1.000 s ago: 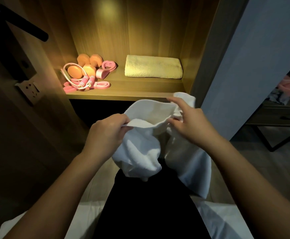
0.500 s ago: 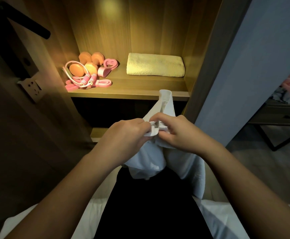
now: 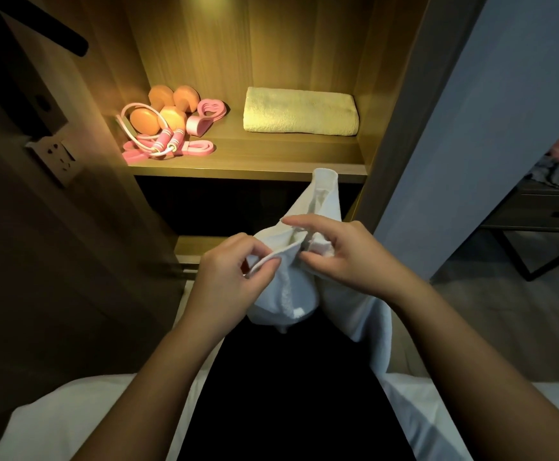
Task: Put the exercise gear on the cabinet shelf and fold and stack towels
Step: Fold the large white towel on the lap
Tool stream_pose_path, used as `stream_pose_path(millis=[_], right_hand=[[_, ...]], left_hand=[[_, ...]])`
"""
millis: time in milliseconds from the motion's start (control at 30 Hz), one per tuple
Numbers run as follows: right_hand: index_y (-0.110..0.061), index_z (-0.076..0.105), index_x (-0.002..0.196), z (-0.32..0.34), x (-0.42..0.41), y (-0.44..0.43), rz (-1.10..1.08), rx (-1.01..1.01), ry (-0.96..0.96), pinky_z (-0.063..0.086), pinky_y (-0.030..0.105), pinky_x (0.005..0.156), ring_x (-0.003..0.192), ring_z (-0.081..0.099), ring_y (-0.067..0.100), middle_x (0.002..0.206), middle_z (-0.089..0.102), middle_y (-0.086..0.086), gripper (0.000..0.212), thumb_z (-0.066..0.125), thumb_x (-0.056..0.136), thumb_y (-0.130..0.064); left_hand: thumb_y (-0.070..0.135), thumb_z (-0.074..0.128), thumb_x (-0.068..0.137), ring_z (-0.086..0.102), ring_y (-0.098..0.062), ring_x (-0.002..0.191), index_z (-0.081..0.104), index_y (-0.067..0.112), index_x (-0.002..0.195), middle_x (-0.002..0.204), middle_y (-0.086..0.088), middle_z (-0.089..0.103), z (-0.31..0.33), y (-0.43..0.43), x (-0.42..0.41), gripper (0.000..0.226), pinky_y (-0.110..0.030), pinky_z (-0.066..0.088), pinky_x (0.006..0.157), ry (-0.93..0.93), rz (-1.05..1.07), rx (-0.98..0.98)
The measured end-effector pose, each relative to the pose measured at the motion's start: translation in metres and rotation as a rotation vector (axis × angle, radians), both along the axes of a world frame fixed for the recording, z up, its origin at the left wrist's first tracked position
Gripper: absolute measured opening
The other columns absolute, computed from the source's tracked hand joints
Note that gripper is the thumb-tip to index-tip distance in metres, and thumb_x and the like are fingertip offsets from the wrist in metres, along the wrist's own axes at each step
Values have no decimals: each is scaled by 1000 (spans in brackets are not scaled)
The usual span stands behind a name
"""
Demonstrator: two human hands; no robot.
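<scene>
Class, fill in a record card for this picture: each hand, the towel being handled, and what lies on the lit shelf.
Left hand: pinches an edge of the white towel
Right hand: pinches the same towel
White towel: bunched, hanging below the hands
Shelf: orange dumbbells, pink skipping rope at left; folded yellow towel at right

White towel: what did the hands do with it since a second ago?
The left hand and right hand, first apart and holding the white towel open, moved together, so its edges met and one end now pokes up. Both kept pinching it. The yellow towel and exercise gear stayed put on the shelf.
</scene>
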State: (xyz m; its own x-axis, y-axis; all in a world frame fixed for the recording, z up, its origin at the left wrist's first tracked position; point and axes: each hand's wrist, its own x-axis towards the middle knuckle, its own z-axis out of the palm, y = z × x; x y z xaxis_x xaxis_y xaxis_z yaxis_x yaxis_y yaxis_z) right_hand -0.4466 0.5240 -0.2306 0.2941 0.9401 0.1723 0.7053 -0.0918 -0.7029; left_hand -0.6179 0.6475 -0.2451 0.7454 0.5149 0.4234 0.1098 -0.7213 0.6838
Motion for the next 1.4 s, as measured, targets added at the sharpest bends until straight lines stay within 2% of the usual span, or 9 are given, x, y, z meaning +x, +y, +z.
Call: stream_pose_path(millis=[167, 267, 433, 567, 733, 1000, 1167, 1267, 1400], right_hand=[[-29, 66, 115, -4, -5, -5, -13, 169, 55, 46, 16, 92, 108, 59, -3, 112, 66, -19, 29, 70, 87, -24], [-29, 67, 111, -9, -9, -10, -55, 256, 73, 49, 17, 91, 106, 61, -2, 108, 66, -19, 26, 70, 86, -24], [-23, 69, 95, -18, -9, -12, -118, 308, 14, 56, 31, 82, 93, 65, 1, 94, 66, -20, 12, 73, 85, -20], [-26, 66, 99, -25, -12, -14, -104, 336, -7, 55, 23, 81, 95, 64, 1, 97, 62, -24, 16, 72, 86, -21], [-30, 65, 97, -25, -5, -11, -61, 156, 62, 51, 19, 80, 92, 62, 0, 92, 63, -25, 10, 69, 88, -27], [-36, 58, 74, -32, -6, -5, -299, 237, 336, 44, 9, 63, 79, 59, -2, 77, 62, -24, 18, 74, 82, -35], [-36, 58, 74, -35, -8, -4, -391, 263, 400, 45, 9, 60, 79, 58, -4, 75, 61, -26, 17, 74, 82, -37], [-37, 59, 73, -34, -7, -5, -419, 272, 423, 44, 11, 59, 77, 58, -2, 74, 61, -25, 17, 73, 82, -40], [-37, 60, 74, -35, -11, -5, -398, 259, 459, 45, 9, 59, 76, 59, -5, 74, 62, -25, 16, 73, 82, -38]], left_hand=[[35, 68, 81, 60, -9, 80, 67, 18, 83, 82, 5, 65, 1, -8, 7, 17, -28, 51, 60, -16, -29, -104], [43, 64, 78, 61, -8, 83, 65, 23, 83, 84, 9, 65, -4, -11, 9, 20, -23, 49, 62, -17, 24, -199], [33, 70, 82, 61, -8, 79, 69, 19, 86, 82, 9, 66, -17, -24, 12, 15, -15, 46, 61, -2, 77, -333], [33, 69, 82, 62, -9, 81, 70, 21, 86, 83, 9, 67, -21, -30, 15, 13, -17, 50, 62, -12, 112, -430], [31, 68, 84, 59, -7, 82, 70, 19, 88, 84, 11, 66, -21, -31, 15, 13, -12, 45, 62, 31, 88, -323], [22, 67, 89, 59, -8, 104, 58, 32, 109, 111, 11, 62, -27, -39, 8, 24, -38, 58, 81, -35, 13, -527], [42, 66, 84, 61, -3, 105, 57, 37, 107, 108, 24, 61, -29, -44, 7, 26, -20, 55, 75, -129, 40, -648], [41, 63, 79, 61, -4, 106, 57, 38, 106, 108, 21, 63, -30, -46, 7, 28, -16, 53, 73, -163, 42, -645], [38, 66, 83, 56, 8, 112, 52, 44, 118, 114, 39, 57, -33, -46, 10, 38, -10, 50, 79, -168, 34, -667]])
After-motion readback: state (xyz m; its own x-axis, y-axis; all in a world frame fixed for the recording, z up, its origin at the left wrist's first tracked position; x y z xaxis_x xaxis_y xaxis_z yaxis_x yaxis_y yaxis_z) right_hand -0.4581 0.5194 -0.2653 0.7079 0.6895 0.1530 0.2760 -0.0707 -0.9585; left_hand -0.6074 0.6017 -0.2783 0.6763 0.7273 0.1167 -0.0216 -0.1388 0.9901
